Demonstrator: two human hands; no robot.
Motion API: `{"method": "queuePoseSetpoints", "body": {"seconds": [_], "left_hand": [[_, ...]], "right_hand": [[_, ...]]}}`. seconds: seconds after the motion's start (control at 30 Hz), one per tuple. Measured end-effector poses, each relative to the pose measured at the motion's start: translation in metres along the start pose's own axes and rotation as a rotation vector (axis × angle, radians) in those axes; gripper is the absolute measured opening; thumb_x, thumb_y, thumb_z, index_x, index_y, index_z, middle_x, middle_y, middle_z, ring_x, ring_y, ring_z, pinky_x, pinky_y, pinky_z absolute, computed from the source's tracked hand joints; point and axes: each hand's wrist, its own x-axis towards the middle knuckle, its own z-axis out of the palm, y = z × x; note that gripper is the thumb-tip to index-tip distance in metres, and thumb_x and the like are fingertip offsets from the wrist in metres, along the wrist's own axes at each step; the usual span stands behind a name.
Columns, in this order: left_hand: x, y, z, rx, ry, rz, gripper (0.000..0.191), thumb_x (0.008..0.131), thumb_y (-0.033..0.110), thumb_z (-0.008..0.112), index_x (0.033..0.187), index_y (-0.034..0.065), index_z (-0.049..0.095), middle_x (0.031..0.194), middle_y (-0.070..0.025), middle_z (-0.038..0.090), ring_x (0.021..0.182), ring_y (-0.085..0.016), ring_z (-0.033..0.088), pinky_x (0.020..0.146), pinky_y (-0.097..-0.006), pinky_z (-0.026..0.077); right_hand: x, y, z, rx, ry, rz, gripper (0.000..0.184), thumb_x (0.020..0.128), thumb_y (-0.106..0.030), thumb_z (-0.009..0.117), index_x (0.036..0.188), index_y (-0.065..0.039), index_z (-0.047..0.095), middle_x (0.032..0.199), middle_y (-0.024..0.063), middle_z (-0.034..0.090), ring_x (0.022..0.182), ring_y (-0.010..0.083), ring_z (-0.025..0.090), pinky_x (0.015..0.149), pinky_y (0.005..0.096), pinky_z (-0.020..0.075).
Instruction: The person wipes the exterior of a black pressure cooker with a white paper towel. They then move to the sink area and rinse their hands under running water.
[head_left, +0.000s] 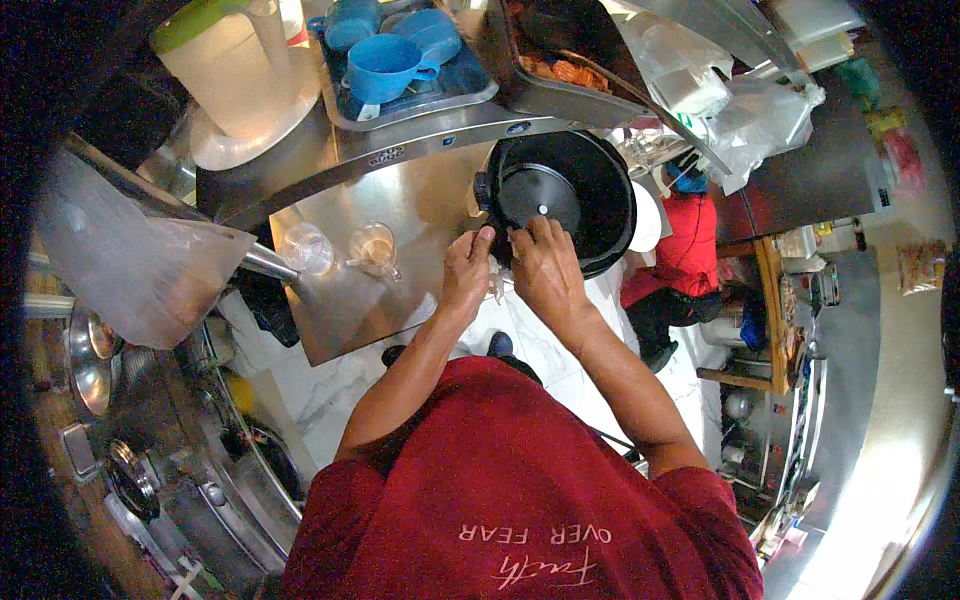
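A large round black pot or bin (600, 199) stands before me, its dark inside showing a round base. At its near left rim are both hands. My left hand (469, 266) is closed with the thumb up beside the rim, close to a black side part. My right hand (547, 259) has its fingertips pinched together over the rim, near a small white spot. What lies between the fingers of either hand is too small to make out. Left of my hands, a glass cup with a handle (373, 244) and a clear glass (307, 249) stand on the steel surface (330, 322).
Above are a tray (442, 101) with blue cups (384, 69), a deep metal pan (592, 109) with orange food, and a green-lidded pitcher (225, 67). Plastic bags (765, 120) hang at the right. A person in red (686, 244) is close by on the right.
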Motion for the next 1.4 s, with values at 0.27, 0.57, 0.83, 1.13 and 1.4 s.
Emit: {"method": "queuePoseSetpoints", "body": {"seconds": [0.27, 0.57, 0.83, 1.13, 1.4], "left_hand": [[0.012, -0.02, -0.003, 0.183, 0.069, 0.105, 0.044, 0.103, 0.045, 0.055, 0.084, 0.0046, 0.059, 0.068, -0.0037, 0.05, 0.059, -0.015, 0.045, 0.055, -0.0372, 0.037], [0.012, -0.023, -0.002, 0.124, 0.057, 0.083, 0.052, 0.104, 0.044, 0.051, 0.084, -0.003, 0.059, 0.073, -0.0167, 0.058, 0.067, -0.028, 0.052, 0.067, -0.0434, 0.044], [0.008, -0.003, -0.004, 0.105, -0.002, -0.013, 0.048, 0.105, 0.043, 0.052, 0.089, -0.0017, 0.059, 0.071, -0.0127, 0.055, 0.067, -0.024, 0.054, 0.065, -0.0402, 0.044], [0.011, -0.003, -0.004, 0.141, -0.023, 0.063, 0.041, 0.105, 0.036, 0.054, 0.094, -0.0026, 0.063, 0.077, -0.0175, 0.064, 0.069, -0.028, 0.06, 0.067, -0.0411, 0.047], [0.01, -0.016, 0.003, 0.172, -0.044, 0.055, 0.045, 0.104, 0.041, 0.052, 0.094, -0.0011, 0.064, 0.08, -0.0222, 0.064, 0.073, -0.034, 0.062, 0.068, -0.0441, 0.046]], "right_hand": [[0.001, 0.01, -0.016, 0.154, -0.244, 0.054, 0.044, 0.077, 0.001, 0.061, 0.121, -0.002, 0.066, 0.11, 0.0235, 0.06, 0.106, 0.0413, 0.061, 0.091, 0.0469, 0.0539], [-0.011, -0.006, -0.002, 0.213, 0.032, 0.082, 0.036, 0.08, 0.009, 0.061, 0.113, -0.003, 0.064, 0.099, 0.0214, 0.057, 0.091, 0.0423, 0.061, 0.08, 0.0494, 0.0518], [0.018, -0.006, 0.008, 0.21, -0.007, 0.162, 0.03, 0.078, 0.003, 0.064, 0.108, -0.005, 0.065, 0.099, 0.0215, 0.061, 0.084, 0.0433, 0.065, 0.071, 0.0511, 0.0551], [0.022, -0.001, 0.001, 0.262, -0.03, 0.131, 0.032, 0.076, 0.006, 0.068, 0.106, -0.004, 0.07, 0.098, 0.0195, 0.065, 0.087, 0.0424, 0.068, 0.076, 0.0469, 0.0569], [0.075, 0.015, 0.029, 0.273, 0.05, 0.079, 0.023, 0.076, 0.003, 0.07, 0.097, -0.004, 0.072, 0.101, 0.0184, 0.071, 0.092, 0.0385, 0.069, 0.078, 0.0437, 0.0581]]}}
